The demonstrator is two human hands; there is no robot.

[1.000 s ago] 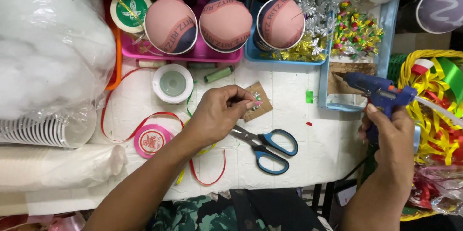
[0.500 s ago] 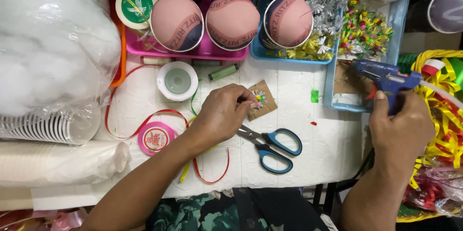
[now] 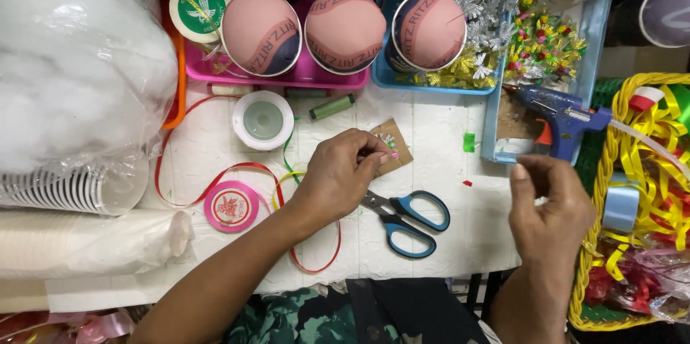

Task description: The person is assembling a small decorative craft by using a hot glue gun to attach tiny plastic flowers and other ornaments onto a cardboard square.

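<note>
While your left hand (image 3: 343,175) presses its curled fingertips onto a small brown cardboard square (image 3: 392,144) lying on the white work table (image 3: 445,135), your right hand (image 3: 553,204) hangs just below a blue hot-glue gun (image 3: 564,117), thumb and forefinger pinched together; you cannot tell from this view whether anything sits between them. That glue gun rests apart from your fingers, its nozzle pointing left over a light-blue plastic tray (image 3: 600,17) filled with tiny multicoloured decorations. The cardboard square lies near the table's middle, carrying a small glittery ornament under your fingertips. Just beside your left wrist lie blue-handled scissors (image 3: 406,218), blades closed and tips tucked under your hand. A pink ribbon spool (image 3: 231,206) sits to the left, its thin red ribbon (image 3: 316,261) looping across the table and beneath your forearm. Farther up stand a white tape roll (image 3: 263,120) and a small green cylinder (image 3: 332,107). Pink-topped paper cups (image 3: 345,31) line a magenta tray (image 3: 273,78) along the far edge. At your right, a yellow woven basket (image 3: 600,193) holds tangled yellow ribbons. A clear bag of white stuffing (image 3: 72,56) fills the left side, above a stack of clear plastic cups (image 3: 68,189).
</note>
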